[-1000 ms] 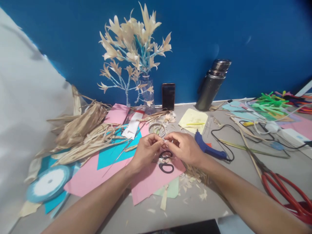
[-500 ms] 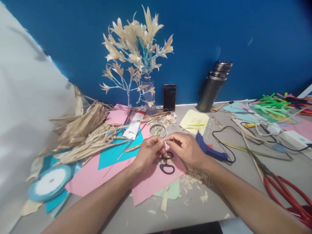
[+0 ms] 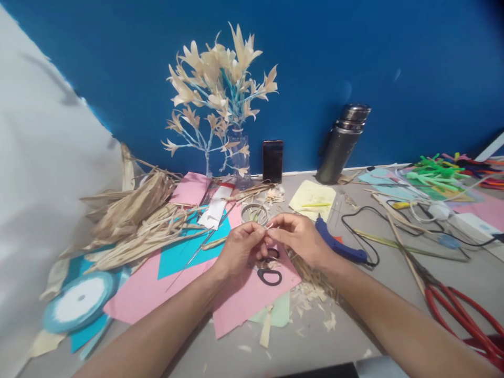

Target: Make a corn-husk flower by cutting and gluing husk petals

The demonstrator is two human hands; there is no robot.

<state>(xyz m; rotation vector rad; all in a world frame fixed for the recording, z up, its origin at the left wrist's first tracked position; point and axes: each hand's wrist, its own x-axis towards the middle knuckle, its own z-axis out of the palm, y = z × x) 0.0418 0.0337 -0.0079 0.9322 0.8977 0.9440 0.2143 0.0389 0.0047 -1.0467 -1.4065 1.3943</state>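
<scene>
My left hand (image 3: 244, 245) and my right hand (image 3: 298, 236) meet over the middle of the table, fingertips nearly touching. Both are closed in a pinch on a small pale strip (image 3: 270, 227), too tiny to identify surely. Below them, black-handled scissors (image 3: 270, 277) lie on a pink paper sheet (image 3: 240, 310), their blades hidden by my hands. Just beyond the fingers is a ring-shaped roll (image 3: 244, 216). A blue glue gun (image 3: 340, 245) rests right of my right hand.
Dried husks (image 3: 134, 202) and a blue ribbon spool (image 3: 81, 299) lie left. Husk flowers (image 3: 220, 68) stand at the back beside a phone (image 3: 272, 161) and a dark flask (image 3: 342, 144). Red-handled shears (image 3: 460, 312), cables and green pipe cleaners (image 3: 435, 172) occupy the right. Scraps (image 3: 315, 296) litter the front.
My fingertips have drawn together, and a pale strip now shows between them. The whole view has shifted slightly; the things on the table stay put.
</scene>
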